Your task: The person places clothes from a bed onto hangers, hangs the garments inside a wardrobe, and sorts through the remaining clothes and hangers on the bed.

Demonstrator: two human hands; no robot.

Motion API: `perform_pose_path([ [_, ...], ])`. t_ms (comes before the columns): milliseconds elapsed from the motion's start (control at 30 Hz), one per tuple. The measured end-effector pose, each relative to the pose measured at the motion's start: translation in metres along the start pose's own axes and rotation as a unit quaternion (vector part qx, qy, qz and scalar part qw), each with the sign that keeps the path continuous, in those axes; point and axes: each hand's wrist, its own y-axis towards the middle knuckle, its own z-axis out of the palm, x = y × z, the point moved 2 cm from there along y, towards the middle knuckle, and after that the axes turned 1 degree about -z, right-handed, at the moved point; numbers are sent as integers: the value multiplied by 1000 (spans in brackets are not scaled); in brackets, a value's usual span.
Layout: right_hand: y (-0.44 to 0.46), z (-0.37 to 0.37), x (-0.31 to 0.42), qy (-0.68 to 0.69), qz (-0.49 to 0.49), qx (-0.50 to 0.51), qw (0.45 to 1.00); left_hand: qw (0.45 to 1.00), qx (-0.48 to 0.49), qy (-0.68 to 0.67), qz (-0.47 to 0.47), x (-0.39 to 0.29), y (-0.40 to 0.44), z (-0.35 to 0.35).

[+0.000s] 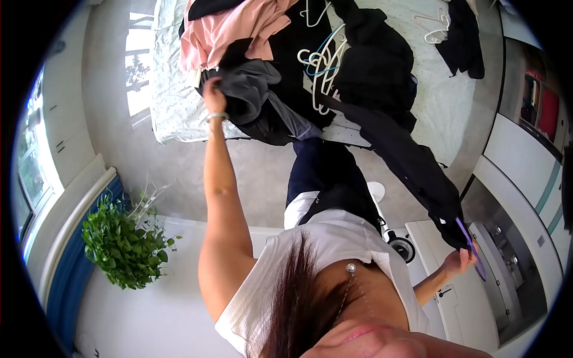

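At the left side of the bed my left hand (213,95) is closed at the edge of a dark grey garment (248,95); its fingertips are partly blurred. My right hand (459,261), out at the lower right, grips a purple clothes hanger (471,247). Black trousers or another long black garment (412,164) stretch from that hanger up to the bed edge. Several white and blue hangers (322,65) lie among the dark clothes in the middle of the bed. A pink garment (233,33) is heaped just beyond my left hand.
The bed (170,113) has a pale patterned cover. Another black garment (465,42) and white hangers (437,33) lie at its right. A leafy plant (122,238) stands at left, and a round black fan-like device (403,247) is beside my body.
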Motion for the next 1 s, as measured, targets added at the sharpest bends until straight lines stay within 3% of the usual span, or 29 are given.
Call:
perform_pose_path([
  [33, -3, -3, -1, 5, 0, -15, 1000, 995, 60, 4, 82, 0, -10, 26],
  [67, -8, -12, -9, 3, -4, -57, 998, 984, 147, -61, 84, -16, -36, 49],
  [100, -13, -21, -5, 16, -3, -60, 998, 951, 300, -58, -57, -8, -81, 63],
  [133, -19, -30, -3, 28, -2, -62, 998, 913, 405, 48, 8, -51, -98, 66],
  [167, -21, -35, 1, 26, -11, -72, 997, 810, 580, 71, 51, -60, -115, 90],
  [233, -27, -40, 16, 29, -2, -48, 998, 798, 600, 17, 62, -61, -172, 114],
  [300, -35, -34, 22, 37, -8, -16, 999, 925, 370, -55, 75, -156, -181, 96],
  [333, -39, -29, 22, 19, -37, -27, 999, 952, 264, -129, 81, -207, -179, 83],
  [433, -52, -12, 30, 12, -50, -10, 999, 956, 7, -235, 176, -333, -177, 19],
  [500, -59, -5, 31, -3, -47, 47, 998, 883, -29, -257, 391, -388, -186, -28],
  [533, -62, -1, 34, 6, -36, 51, 998, 854, 39, -222, 469, -412, -192, -47],
  [567, -65, 4, 38, 16, -26, 58, 998, 815, 105, -184, 540, -431, -199, -63],
  [633, -68, 11, 45, 11, -16, 66, 998, 777, 60, -92, 619, -468, -217, -78],
  [700, -69, 15, 42, 11, -42, 40, 998, 767, 66, -60, 635, -475, -228, -81],
  [800, -61, 16, 60, 13, -57, 20, 998, 746, 180, -120, 630, -487, -232, -89],
  [900, -51, 16, 72, 67, -22, 38, 997, 767, 161, -70, 617, -505, -243, -102],
  [967, -49, 23, 80, 58, -42, -13, 997, 766, 138, -69, 624, -510, -242, -106],
  [1000, -43, 23, 86, 19, -75, 11, 997, 768, 104, -95, 624, -516, -243, -111],
])
